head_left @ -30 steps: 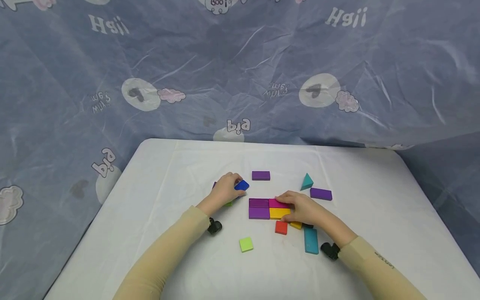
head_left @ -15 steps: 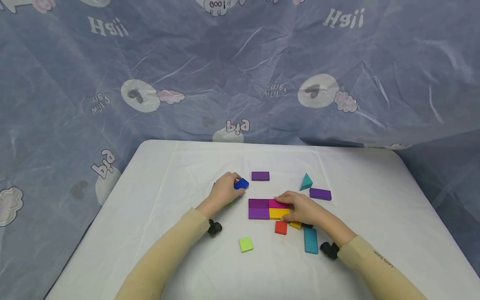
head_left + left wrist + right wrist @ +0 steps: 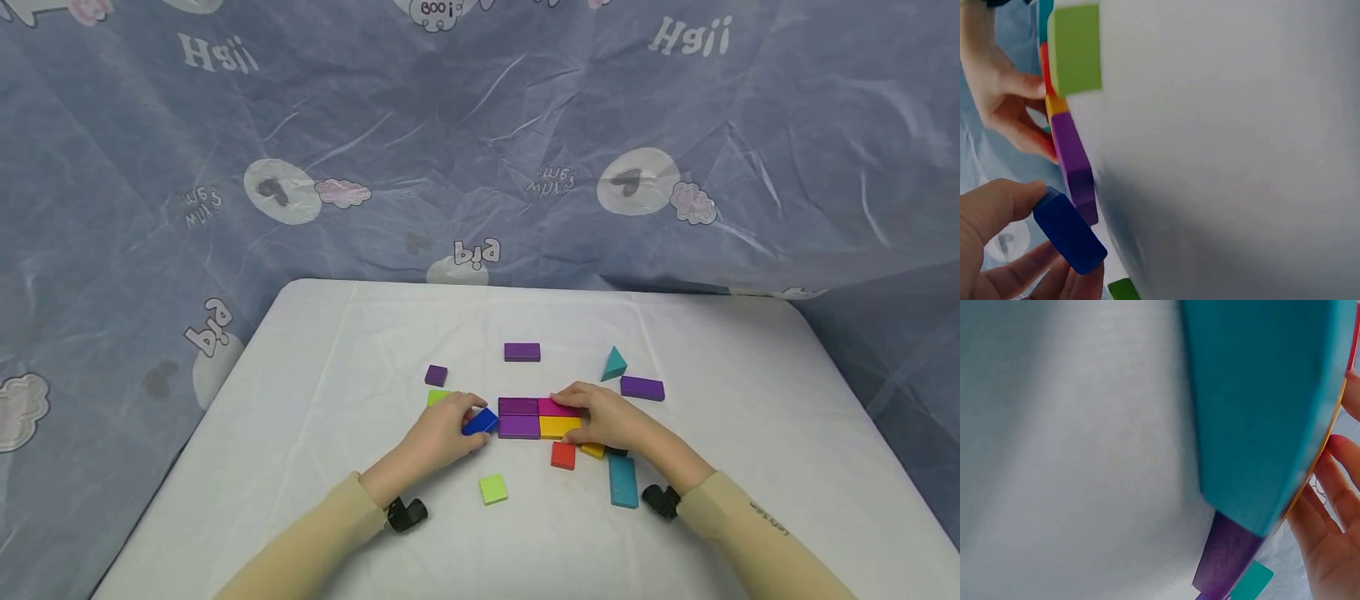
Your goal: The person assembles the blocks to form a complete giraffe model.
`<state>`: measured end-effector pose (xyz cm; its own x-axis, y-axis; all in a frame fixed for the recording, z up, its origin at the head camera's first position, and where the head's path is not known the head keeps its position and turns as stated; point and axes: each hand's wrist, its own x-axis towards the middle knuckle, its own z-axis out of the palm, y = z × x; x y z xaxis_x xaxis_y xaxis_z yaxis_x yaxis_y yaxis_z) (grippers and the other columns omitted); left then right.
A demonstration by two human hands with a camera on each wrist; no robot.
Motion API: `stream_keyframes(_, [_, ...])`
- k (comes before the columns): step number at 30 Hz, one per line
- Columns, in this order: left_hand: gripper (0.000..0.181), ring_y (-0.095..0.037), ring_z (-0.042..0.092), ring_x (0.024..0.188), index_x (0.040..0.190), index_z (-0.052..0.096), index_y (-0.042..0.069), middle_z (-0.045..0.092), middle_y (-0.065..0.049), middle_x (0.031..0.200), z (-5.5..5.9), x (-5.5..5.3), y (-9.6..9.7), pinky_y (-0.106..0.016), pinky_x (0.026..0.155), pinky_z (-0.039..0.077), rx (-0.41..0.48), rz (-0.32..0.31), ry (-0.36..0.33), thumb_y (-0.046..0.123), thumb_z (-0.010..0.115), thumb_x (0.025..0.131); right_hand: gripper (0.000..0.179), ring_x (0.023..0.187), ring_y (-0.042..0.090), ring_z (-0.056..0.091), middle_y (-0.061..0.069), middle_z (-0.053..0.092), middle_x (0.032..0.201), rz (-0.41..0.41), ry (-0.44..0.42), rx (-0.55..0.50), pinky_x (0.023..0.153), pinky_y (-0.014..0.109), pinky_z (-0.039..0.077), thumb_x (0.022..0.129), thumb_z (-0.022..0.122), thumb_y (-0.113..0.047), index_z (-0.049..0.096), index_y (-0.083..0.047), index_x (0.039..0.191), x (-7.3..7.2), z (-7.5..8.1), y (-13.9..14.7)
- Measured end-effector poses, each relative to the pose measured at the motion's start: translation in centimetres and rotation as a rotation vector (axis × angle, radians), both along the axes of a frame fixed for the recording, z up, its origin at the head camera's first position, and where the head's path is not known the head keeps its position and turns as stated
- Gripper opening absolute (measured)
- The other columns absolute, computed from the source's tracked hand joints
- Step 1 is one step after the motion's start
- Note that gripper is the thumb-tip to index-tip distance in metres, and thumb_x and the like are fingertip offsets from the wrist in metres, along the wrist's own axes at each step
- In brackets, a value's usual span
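While the right hand (image 3: 606, 415) spans the magenta rectangular block (image 3: 555, 407) and the yellow rectangular block (image 3: 557, 427), its fingers at the far side and its thumb at the near edge, the left hand (image 3: 438, 429) pinches a smooth blue rectangular block (image 3: 481, 422), wood or plastic I cannot tell, just below the centre of the head view. Thumb and fingertips sit on opposite sides of that block, probably so that its leading end stays free; it lies askew, with one corner right by the left ends of two purple rectangular blocks (image 3: 518, 427), though whether they touch is unclear. Those two lie flush, one behind the other, and meet the magenta and yellow pair end to end, so the right hand's grip likely serves to keep the joined group from sliding. Lower in the frame, a red square block (image 3: 563, 456), a lime-green square block (image 3: 492, 489) and a teal rectangular block (image 3: 623, 481) lie apart from the group, perhaps set there to leave its left end easy to reach
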<state>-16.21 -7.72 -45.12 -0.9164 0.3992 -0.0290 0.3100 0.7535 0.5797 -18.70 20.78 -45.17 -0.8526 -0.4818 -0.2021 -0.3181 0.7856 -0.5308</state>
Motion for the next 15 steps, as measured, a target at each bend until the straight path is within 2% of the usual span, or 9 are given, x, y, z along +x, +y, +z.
stream_keyframes(4, [0.042, -0.013, 0.058, 0.083, 0.119, 0.065, 0.009, 0.064, -0.003, 0.096, -0.9, 1.5, -0.3, -0.031, 0.075, 0.053, -0.040, 0.007, 0.041, 0.026, 0.079, 0.083, 0.061, 0.117, 0.028, 0.056, 0.008, 0.061, 0.131, -0.001, 0.004, 0.000, 0.099, 0.047, 0.051, 0.082, 0.081, -0.025, 0.060, -0.008, 0.136, 0.1, -0.1, 0.1])
stream_keyframes(9, [0.049, -0.014, 0.060, 0.088, 0.123, 0.063, 0.007, 0.064, -0.006, 0.103, -1.4, 2.3, -0.6, -0.032, 0.079, 0.053, -0.077, -0.024, 0.045, 0.032, 0.079, 0.084, 0.062, 0.117, 0.027, 0.056, 0.008, 0.061, 0.131, -0.004, 0.000, 0.004, 0.099, 0.047, 0.051, 0.082, 0.081, -0.026, 0.059, -0.009, 0.137, 0.1, -0.2, 0.2])
stream_keyframes(11, [0.053, -0.016, 0.058, 0.092, 0.129, 0.060, 0.007, 0.062, -0.008, 0.109, -1.3, 2.3, -0.9, -0.033, 0.081, 0.053, -0.103, -0.065, 0.019, 0.032, 0.077, 0.085, 0.062, 0.118, 0.027, 0.056, 0.008, 0.060, 0.132, -0.004, -0.004, 0.001, 0.100, 0.047, 0.051, 0.082, 0.081, -0.026, 0.059, -0.009, 0.138, 0.1, -0.2, 0.2])
stream_keyframes(15, [0.065, -0.017, 0.052, 0.100, 0.143, 0.050, 0.009, 0.055, -0.008, 0.120, -0.6, 2.1, -1.6, -0.033, 0.085, 0.051, -0.157, -0.170, -0.079, 0.024, 0.076, 0.086, 0.062, 0.119, 0.028, 0.056, 0.009, 0.060, 0.133, 0.005, -0.003, -0.003, 0.101, 0.047, 0.050, 0.083, 0.080, -0.026, 0.058, -0.009, 0.138, 0.0, -0.2, 0.2])
